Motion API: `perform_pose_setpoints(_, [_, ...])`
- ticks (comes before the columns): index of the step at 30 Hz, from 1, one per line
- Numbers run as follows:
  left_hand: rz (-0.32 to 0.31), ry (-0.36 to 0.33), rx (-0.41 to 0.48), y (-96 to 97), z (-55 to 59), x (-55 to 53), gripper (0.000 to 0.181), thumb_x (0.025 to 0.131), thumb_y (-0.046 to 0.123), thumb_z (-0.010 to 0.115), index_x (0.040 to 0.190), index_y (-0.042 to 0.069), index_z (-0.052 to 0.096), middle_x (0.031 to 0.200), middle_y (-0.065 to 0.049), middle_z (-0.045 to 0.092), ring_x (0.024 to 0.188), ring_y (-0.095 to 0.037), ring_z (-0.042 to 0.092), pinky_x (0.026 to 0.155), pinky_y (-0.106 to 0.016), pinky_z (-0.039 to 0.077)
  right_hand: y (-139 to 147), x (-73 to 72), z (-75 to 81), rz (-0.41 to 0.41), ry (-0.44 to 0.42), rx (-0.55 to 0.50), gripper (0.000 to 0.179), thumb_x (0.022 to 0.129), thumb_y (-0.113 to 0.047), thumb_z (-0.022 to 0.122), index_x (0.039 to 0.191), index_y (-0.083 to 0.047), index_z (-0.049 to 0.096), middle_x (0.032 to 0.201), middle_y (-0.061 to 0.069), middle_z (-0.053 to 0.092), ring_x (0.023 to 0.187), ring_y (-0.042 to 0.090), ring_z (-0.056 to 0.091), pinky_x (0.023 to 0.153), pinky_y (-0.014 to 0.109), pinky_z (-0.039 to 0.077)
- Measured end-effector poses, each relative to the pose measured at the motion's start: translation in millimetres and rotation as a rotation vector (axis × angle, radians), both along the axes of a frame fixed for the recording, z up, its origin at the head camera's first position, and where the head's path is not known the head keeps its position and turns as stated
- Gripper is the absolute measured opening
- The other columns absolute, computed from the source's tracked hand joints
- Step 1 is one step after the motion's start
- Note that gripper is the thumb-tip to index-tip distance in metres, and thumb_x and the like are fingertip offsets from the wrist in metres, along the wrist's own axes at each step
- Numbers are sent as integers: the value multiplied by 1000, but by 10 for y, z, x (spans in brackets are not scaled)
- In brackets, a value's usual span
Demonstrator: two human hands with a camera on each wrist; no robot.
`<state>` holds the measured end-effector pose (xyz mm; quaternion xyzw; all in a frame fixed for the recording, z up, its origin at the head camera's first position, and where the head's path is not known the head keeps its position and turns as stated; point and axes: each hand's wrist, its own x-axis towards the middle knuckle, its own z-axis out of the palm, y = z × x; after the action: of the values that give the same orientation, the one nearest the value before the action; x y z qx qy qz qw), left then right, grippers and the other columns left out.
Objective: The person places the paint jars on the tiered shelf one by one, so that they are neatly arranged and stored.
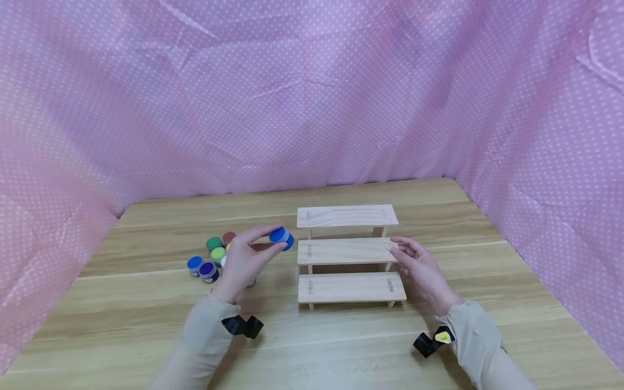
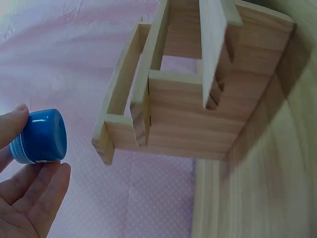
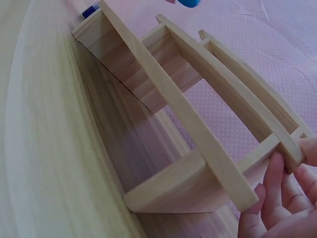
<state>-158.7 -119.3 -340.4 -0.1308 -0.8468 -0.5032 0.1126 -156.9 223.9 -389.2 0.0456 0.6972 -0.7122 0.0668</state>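
Between thumb and fingertips, my left hand (image 1: 242, 264) pinches a small blue paint pot (image 1: 281, 238), tilted in the air left of a three-step wooden shelf (image 1: 351, 287). In the left wrist view the blue paint pot (image 2: 45, 136) has a ribbed lid rim, with the thumb at the lid and fingers at its side. At the shelf's right side, my right hand (image 1: 423, 269) holds the end of the middle step. The right wrist view has the thumb over that step and fingers (image 3: 274, 186) curled beneath it.
Several paint pots stand grouped on the wooden table (image 1: 141, 325) left of the shelf, among them a blue pot (image 1: 195, 265), a purple pot (image 1: 208, 272) and a green pot (image 1: 213, 243). My left hand partly hides the group. A pink dotted cloth (image 1: 302, 108) hangs behind and at both sides.
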Motion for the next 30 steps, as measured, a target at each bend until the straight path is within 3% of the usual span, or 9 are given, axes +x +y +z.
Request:
perform_pose_setpoints(7, [-132,97,53,262,95,-128,35,83,12,72,117,5,66,117,-11,66,102,-25,65,79,-27,57,3,-1,1,-7,-8,-21,23,95,-18,57,118,-19,54,86,-14,55,76,1,54,78,18,51])
perform_pose_setpoints(10, [-153,113,55,364,142,-168,36,82,11,73,117,3,66,118,-13,66,103,-26,65,79,-27,57,7,-3,-5,-7,-5,-29,22,95,-18,57,117,-20,55,86,-14,55,76,1,54,78,17,51])
perform_pose_setpoints(18, [-185,88,68,518,163,-231,35,84,15,72,118,7,66,117,-8,65,104,-22,63,78,-26,57,-20,4,-8,-10,8,-26,33,96,-16,56,127,-9,50,89,-16,59,81,0,55,78,17,50])
perform_pose_setpoints(26, [-218,-18,117,704,170,-328,36,85,14,71,120,7,65,118,-10,63,100,-25,65,79,-26,57,-28,7,-39,-16,17,-47,21,95,-13,56,116,-17,55,89,-16,60,82,0,57,76,17,51])
perform_pose_setpoints(30, [-213,-11,92,831,182,-414,36,85,15,71,120,9,65,118,-9,64,99,-24,66,78,-26,57,-16,8,-27,-20,21,-53,24,95,-14,56,120,-14,54,90,-17,61,84,0,57,77,17,50])
